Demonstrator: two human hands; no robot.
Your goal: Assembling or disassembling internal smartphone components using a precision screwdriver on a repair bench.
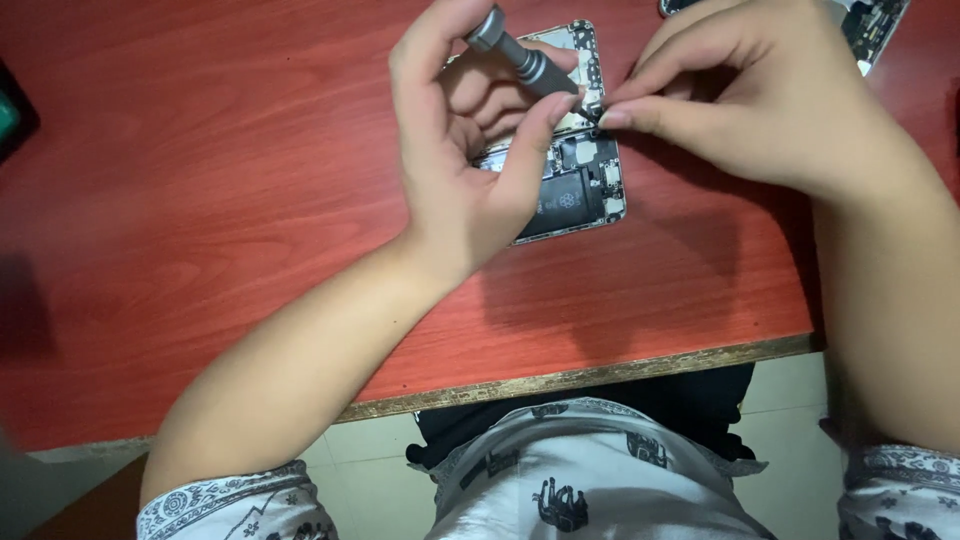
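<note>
An opened phone lies on the red wooden table, its black battery and circuit parts exposed. My left hand grips a grey precision screwdriver, whose tip points down toward the phone's upper right part. My right hand comes in from the right with thumb and forefinger pinched together right at the screwdriver tip. Whatever small part sits between those fingers is too small to tell. Much of the phone's left side is hidden behind my left hand.
A second opened device lies at the top right corner of the table. A dark object sits at the far left edge. The table's worn front edge runs above my lap and patterned clothing.
</note>
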